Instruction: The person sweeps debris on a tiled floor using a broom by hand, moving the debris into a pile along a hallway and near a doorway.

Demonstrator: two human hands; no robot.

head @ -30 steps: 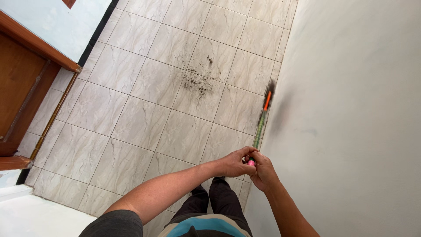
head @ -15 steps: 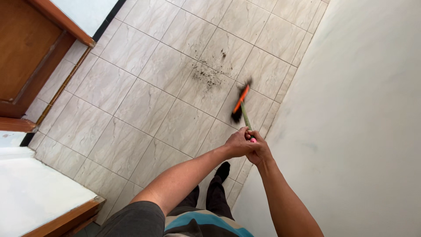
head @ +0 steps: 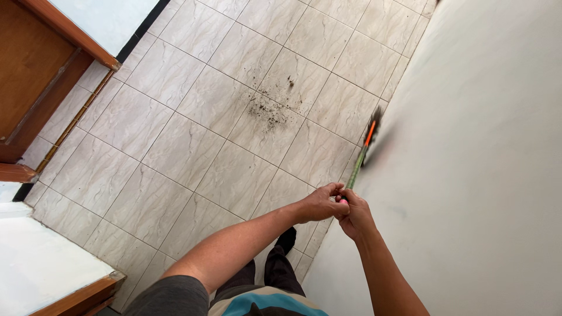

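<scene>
Both hands meet at the top end of a broom (head: 358, 164): the left hand (head: 319, 205) has its fingers curled shut around the pink tip of the handle, and the right hand (head: 354, 215) wraps its fingers closed just beside it, the two touching. The green handle runs toward one o'clock along the foot of the white wall (head: 468, 164), its orange neck and dark bristles blurred against the wall's base. A patch of dark dirt (head: 268, 111) lies on the tiled floor (head: 175, 152), at about eleven o'clock from the hands, well apart from the bristles. A wooden door frame (head: 35, 76) stands at the far left.
</scene>
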